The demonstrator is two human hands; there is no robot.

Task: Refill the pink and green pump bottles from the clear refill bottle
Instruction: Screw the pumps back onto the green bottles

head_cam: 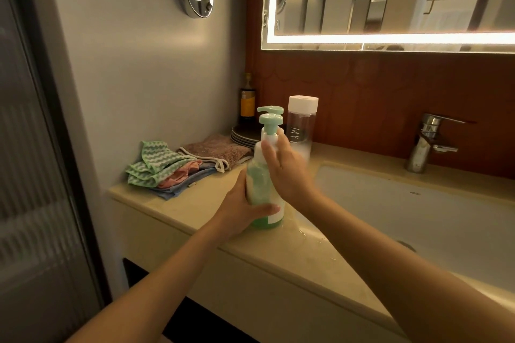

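Green pump bottle (263,192) is held on the beige countertop (200,211) just left of the sink (418,203), body gripped by the left hand (245,207), collar grasped by the right hand (288,172). Clear refill bottle (302,122) is stood at the sink's back-left corner; folded cloths (156,167) are piled farther left.

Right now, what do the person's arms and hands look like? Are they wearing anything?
Both are bare. The left arm and right arm show no sleeves as far up as the picture reaches. The left hand and right hand wear no gloves, and neither wrist carries a watch or bracelet. Any ring is too small to tell.
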